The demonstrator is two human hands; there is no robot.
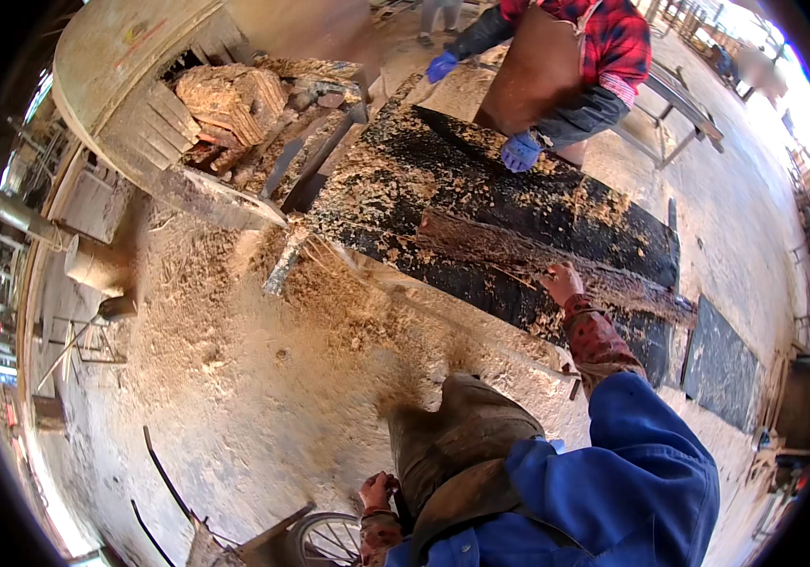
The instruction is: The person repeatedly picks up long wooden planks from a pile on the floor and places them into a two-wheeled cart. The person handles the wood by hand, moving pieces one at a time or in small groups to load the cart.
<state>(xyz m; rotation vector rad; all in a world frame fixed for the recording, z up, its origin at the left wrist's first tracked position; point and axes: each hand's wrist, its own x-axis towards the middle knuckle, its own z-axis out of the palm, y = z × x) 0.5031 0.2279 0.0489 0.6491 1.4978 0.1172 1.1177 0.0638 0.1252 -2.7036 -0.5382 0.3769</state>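
A long, rough brown slab of wood with bark (518,251) lies slantwise across a black work table (613,210) strewn with wood chips. My right hand (563,283) is over the slab's near edge, its fingers loosely apart and not wrapped round it; whether they press on the wood is hard to see. Down at my side hangs my left hand (378,491), away from the table, its fingers curled in with nothing visible in them. Both my forearms wear patterned red sleeve covers below blue sleeves. Across the table, a co-worker's blue-gloved hand (520,151) rests by the far edge.
At the upper left stands a large machine housing (107,85), with stacked wood pieces (235,106) in its opening. Sawdust (320,307) covers the floor below. A spoked wheel (329,541) is near my left hand. A dark flat sheet (721,364) lies right of the table.
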